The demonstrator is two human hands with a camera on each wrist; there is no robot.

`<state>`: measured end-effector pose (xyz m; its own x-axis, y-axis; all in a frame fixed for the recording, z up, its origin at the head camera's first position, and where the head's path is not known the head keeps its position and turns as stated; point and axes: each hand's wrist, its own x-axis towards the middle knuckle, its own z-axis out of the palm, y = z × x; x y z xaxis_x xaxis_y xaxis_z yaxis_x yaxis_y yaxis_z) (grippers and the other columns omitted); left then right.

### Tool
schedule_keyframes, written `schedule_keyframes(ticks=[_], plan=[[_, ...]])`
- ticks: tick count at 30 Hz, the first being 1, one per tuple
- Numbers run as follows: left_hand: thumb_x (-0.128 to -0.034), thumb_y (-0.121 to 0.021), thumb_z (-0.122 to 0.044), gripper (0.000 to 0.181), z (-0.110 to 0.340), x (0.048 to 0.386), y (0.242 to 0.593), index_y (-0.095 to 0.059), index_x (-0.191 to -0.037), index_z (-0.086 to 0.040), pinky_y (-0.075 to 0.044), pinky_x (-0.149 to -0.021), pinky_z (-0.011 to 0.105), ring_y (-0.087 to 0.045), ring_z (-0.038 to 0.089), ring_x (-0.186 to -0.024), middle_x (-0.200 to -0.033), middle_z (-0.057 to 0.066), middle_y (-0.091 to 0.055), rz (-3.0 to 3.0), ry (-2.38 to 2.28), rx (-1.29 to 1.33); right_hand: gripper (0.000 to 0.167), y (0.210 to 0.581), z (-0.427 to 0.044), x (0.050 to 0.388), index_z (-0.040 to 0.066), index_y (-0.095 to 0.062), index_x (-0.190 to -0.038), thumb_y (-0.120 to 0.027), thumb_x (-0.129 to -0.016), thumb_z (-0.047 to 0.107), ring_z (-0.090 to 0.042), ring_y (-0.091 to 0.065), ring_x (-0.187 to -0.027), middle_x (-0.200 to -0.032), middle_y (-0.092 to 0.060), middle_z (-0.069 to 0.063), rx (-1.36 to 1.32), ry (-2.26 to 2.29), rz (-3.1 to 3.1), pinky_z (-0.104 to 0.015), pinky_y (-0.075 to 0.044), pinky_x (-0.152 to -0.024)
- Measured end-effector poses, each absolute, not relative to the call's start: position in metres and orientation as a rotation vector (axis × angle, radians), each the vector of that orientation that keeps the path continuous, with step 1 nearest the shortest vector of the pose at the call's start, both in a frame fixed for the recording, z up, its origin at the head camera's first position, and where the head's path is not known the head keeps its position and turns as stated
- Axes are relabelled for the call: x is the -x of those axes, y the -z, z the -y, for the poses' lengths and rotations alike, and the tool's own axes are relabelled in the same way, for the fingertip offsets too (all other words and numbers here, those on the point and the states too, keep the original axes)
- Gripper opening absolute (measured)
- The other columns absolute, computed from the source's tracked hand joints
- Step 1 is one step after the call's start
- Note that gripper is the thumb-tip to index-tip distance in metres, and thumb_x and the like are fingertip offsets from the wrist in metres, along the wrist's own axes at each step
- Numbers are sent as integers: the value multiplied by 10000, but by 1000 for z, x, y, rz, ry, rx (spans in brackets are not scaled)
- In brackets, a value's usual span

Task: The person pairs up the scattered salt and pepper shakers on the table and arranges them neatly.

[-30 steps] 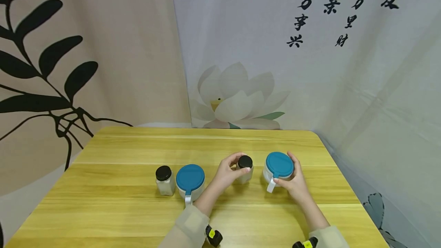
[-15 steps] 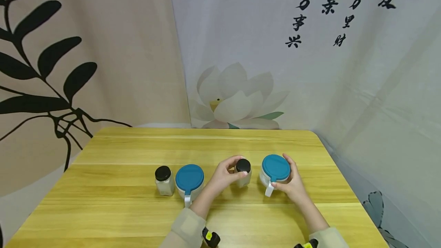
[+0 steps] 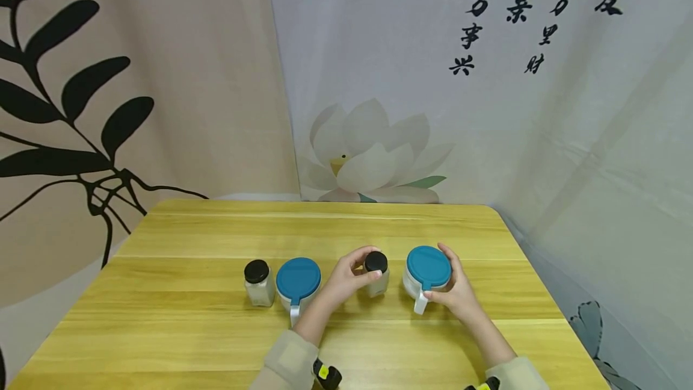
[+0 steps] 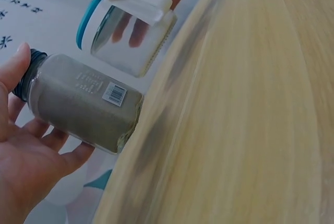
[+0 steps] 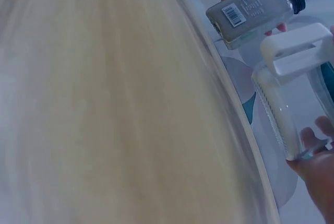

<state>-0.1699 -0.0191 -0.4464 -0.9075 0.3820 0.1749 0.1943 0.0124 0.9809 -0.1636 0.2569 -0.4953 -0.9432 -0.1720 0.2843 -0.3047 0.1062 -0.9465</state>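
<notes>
My left hand [image 3: 342, 280] grips a clear jar with a black lid [image 3: 377, 283], thumb and fingers around its upper part. A greyish powder fills that jar [image 4: 78, 101], and a barcode label shows on its side. My right hand [image 3: 461, 295] holds a clear seasoning jar with a blue lid [image 3: 429, 266] and a white handle; its fingers wrap the far side and the thumb lies by the handle. In the right wrist view this jar [image 5: 287, 106] has pale contents near its bottom. Whether either jar touches the table is hard to tell.
Left of my hands, a second black-lidded jar [image 3: 260, 289] and a second blue-lidded jar [image 3: 298, 280] stand side by side on the wooden table [image 3: 216, 342]. My left forearm passes close to that blue-lidded jar's handle. A printed cloth [image 3: 373, 77] hangs behind the table.
Both hands have shifted left and slightly nearer to me, carrying the black-lidded jar and the blue-lidded jar along. The two jars on the left have stayed in place.
</notes>
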Motion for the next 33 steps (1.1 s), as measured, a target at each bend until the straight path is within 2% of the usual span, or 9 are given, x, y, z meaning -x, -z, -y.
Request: schedule_keyframes(ticks=[14, 21, 28, 33], plan=[[-896, -654, -22, 415, 25, 168, 449, -539, -1296, -13, -425, -905, 400, -532, 217, -1034, -1176, 122, -595, -2069, -2008, -698, 996, 494, -247, 160, 55, -213, -1498, -765, -684, -98, -103, -494, -1170, -1406, -371, -248, -583, -2010, 2251, -197, -371, -951], [-909, -636, -20, 415, 27, 166, 451, -520, -1307, 2, -399, -941, 472, -531, 191, -1038, -1162, 134, -591, -2041, -1974, -732, 1002, 497, -247, 161, 32, -195, -1498, -769, -686, -89, -114, -490, -1184, -1413, -351, -264, -664, -2039, 2230, -214, -380, -956], [-916, -626, -20, 425, 29, 167, 453, -490, -1308, 70, -409, -930, 444, -538, 186, -1037, -1154, 152, -594, -2036, -1953, -769, 1010, 499, -248, 162, 29, -173, -1502, -778, -698, -61, -137, -499, -1179, -1375, -400, -196, -755, -2098, 2196, -232, -393, -956], [-913, -625, -8, 414, 27, 177, 474, -510, -1309, 20, -438, -894, 400, -547, 188, -1029, -1173, 142, -595, -2041, -1952, -763, 1008, 500, -249, 163, 17, -165, -1498, -771, -697, -74, -153, -505, -1176, -1357, -424, -159, -808, -2133, 2178, -245, -395, -959]])
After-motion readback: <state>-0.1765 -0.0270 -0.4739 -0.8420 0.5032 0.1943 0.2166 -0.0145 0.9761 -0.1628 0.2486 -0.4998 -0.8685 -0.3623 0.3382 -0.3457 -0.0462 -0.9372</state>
